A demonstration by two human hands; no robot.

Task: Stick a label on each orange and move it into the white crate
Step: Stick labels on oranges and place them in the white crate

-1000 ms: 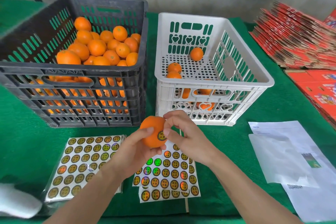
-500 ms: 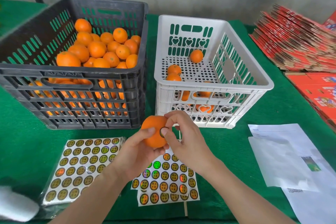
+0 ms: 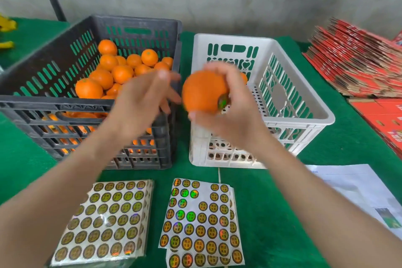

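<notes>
The right hand grips one orange, fingers curled over its top and thumb under it. It holds the fruit above the near left corner of the white crate. A round holographic label is stuck on the orange's side at about 4 o'clock, next to the palm. At 9 o'clock from the orange, the left hand hangs with fingers loosely spread and holds nothing. It is blurred, in front of the black crate, which is heaped with oranges.

At 6 o'clock from the hands, two lots of label sheets lie on the green table. The partly used sheet has gold discs printed 精选水果. At its 9 o'clock is a full pack in clear wrap, its print too small to read. Printed papers lie at 4 o'clock and flattened red cartons at 2 o'clock.

Half a second earlier both hands held the orange low in front of the crates, the right fingers pressing on the label. Now the left hand has let go and the orange is up at crate height.
</notes>
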